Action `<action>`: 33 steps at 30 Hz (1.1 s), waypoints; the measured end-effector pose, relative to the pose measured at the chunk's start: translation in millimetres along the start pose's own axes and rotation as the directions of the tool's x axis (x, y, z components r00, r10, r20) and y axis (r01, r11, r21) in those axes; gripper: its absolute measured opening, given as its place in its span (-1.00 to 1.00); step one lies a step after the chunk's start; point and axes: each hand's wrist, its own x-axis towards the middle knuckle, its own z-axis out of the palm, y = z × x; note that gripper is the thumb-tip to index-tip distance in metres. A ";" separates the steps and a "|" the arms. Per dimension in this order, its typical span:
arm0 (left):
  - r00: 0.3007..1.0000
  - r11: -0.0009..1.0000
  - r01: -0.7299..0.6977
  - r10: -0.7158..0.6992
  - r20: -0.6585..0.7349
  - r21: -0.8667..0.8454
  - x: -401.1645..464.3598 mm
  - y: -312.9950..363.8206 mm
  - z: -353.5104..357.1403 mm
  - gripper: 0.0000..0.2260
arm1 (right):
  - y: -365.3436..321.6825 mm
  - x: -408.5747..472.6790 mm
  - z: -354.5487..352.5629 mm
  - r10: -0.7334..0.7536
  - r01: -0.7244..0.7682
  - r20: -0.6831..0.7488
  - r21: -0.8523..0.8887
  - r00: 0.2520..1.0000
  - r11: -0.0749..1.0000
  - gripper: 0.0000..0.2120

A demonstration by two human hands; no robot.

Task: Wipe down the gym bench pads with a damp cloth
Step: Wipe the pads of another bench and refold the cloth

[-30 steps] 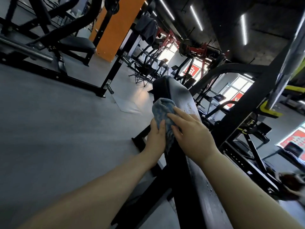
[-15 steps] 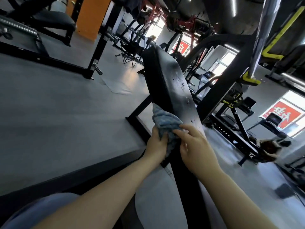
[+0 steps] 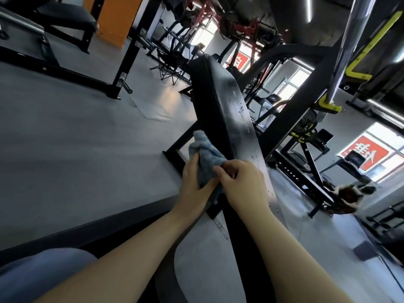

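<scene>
Two hands work on one blue cloth (image 3: 206, 158) against one long black bench pad (image 3: 227, 110). The left hand (image 3: 193, 186) grips the cloth from the pad's left edge, its fingers (image 3: 192, 166) curled round the bunched fabric and the thumb pressed across it. The right hand (image 3: 246, 184) lies on top of the pad, its fingers (image 3: 225, 172) bent and pinching the cloth's near corner. The cloth sits bunched at the pad's left side edge, near its lower half, one loose tuft sticking up beyond the left hand.

The pad carries many small dark spots along its right side; whether they are water drops or marks is hard to tell. Its lower end is hidden behind the right forearm. One grey floor (image 3: 65, 138) spreads to the left. One orange pillar (image 3: 118, 18) stands at the top left, cut off by the frame. Two red signs (image 3: 365, 153) show in the windows, their writing unreadable. A brown furry shape (image 3: 349, 193) lies on the floor at right, too blurred to identify. Other black machine frames crowd the background, too tangled to count.
</scene>
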 end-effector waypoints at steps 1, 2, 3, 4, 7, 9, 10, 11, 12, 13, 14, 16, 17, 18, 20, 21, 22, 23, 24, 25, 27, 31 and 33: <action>1.000 1.000 -0.008 0.008 -0.022 0.028 -0.3 -1.3 -3.4 -0.41 | -2.4 1.0 1.0 -0.018 0.019 -0.017 0.065 1.000 0.998 -0.85; 0.998 0.997 -0.008 0.012 -0.062 0.070 -1.4 -1.4 -6.8 -0.40 | -4.9 1.4 1.5 -0.026 0.030 -0.038 0.132 0.999 0.991 -0.87; 0.995 0.994 -0.012 0.023 -0.102 0.113 -3.7 -0.5 -9.7 -0.39 | -7.6 1.7 2.0 -0.013 0.022 -0.049 0.200 0.999 0.980 -0.85; 0.990 0.989 -0.018 0.038 -0.138 0.145 -5.9 3.6 -11.3 -0.42 | -11.0 1.8 2.2 0.015 -0.003 -0.043 0.260 0.999 0.966 -0.82; 0.976 0.960 -0.030 0.088 -0.199 0.278 -7.1 11.3 -12.7 -0.42 | -19.9 5.1 4.6 0.094 -0.082 -0.018 0.347 0.995 0.934 -0.78; 0.984 0.953 0.023 0.032 -0.173 0.304 -1.0 10.1 -10.1 -0.37 | -23.3 9.2 4.9 0.106 -0.083 -0.055 0.314 0.993 0.946 -0.80; 0.992 0.960 0.063 -0.030 -0.125 0.272 4.2 8.8 -7.5 -0.39 | -22.8 10.6 4.3 0.098 -0.072 -0.084 0.267 0.992 0.961 -0.82; 0.994 0.971 0.100 -0.089 -0.059 0.218 9.8 8.3 -4.1 -0.42 | -20.6 11.6 3.7 0.073 -0.047 -0.118 0.214 0.990 0.976 -0.84; 0.990 0.977 0.139 -0.140 -0.002 0.161 15.5 8.6 0.5 -0.43 | -16.4 12.0 2.7 0.033 -0.008 -0.150 0.162 0.988 0.987 -0.86; 0.983 0.978 0.175 -0.181 0.038 0.114 20.7 9.4 5.1 -0.44 | -10.8 11.7 2.0 -0.020 0.039 -0.176 0.107 0.984 0.993 -0.87; 0.977 0.976 0.202 -0.207 0.054 0.083 25.8 9.8 9.3 -0.45 | -4.2 9.6 1.9 -0.074 0.085 -0.195 0.051 0.978 0.995 -0.88; 0.972 0.972 0.229 -0.231 0.039 0.051 34.9 8.9 15.8 -0.46 | 12.9 1.1 2.2 -0.146 0.136 -0.220 -0.058 0.964 0.989 -0.84; 0.972 0.971 0.233 -0.234 0.022 0.049 38.6 8.6 18.4 -0.46 | 22.9 -5.3 2.7 -0.160 0.140 -0.225 -0.101 0.961 0.985 -0.80; 0.973 0.972 0.230 -0.230 0.004 0.051 42.2 8.1 21.0 -0.46 | 31.9 -13.1 2.4 -0.162 0.135 -0.217 -0.134 0.963 0.982 -0.77; 0.974 0.975 0.222 -0.221 -0.042 0.032 47.8 7.6 26.9 -0.45 | 47.5 -30.6 3.2 -0.118 0.093 -0.160 -0.157 0.980 0.983 -0.70; 0.970 0.972 0.236 -0.235 -0.063 0.002 49.7 7.8 30.1 -0.45 | 54.7 -39.1 3.8 -0.088 0.069 -0.122 -0.157 0.989 0.985 -0.67; 0.964 0.968 0.250 -0.251 -0.081 -0.028 50.4 6.8 33.3 -0.45 | 61.6 -47.1 4.5 -0.068 0.053 -0.092 -0.160 0.993 0.986 -0.64; 0.961 0.966 0.255 -0.258 -0.101 -0.041 50.1 6.3 35.7 -0.45 | 68.8 -54.8 5.2 -0.057 0.045 -0.064 -0.171 0.996 0.984 -0.61; 0.958 0.967 0.254 -0.256 -0.127 -0.031 48.9 4.6 37.9 -0.46 | 75.1 -62.4 5.5 -0.044 0.039 -0.025 -0.181 0.999 0.983 -0.57; 0.957 0.969 0.245 -0.245 -0.158 -0.017 47.3 3.6 39.0 -0.48 | 81.2 -69.7 5.6 -0.030 0.033 0.019 -0.190 0.999 0.981 -0.54; 0.948 0.972 0.235 -0.234 -0.217 -0.018 43.6 0.5 42.0 -0.53 | 91.6 -83.1 6.0 -0.006 0.021 0.072 -0.209 0.997 0.978 -0.51; 0.930 0.949 0.315 -0.314 -0.188 -0.026 11.9 -7.5 52.7 -0.60 | 98.4 -100.9 8.7 0.045 -0.027 0.087 -0.201 0.995 0.979 -0.49; 0.926 0.930 0.366 -0.361 -0.109 0.025 -26.0 -19.0 60.0 -0.60 | 98.9 -102.6 7.4 0.061 -0.049 0.068 -0.165 0.996 0.985 -0.53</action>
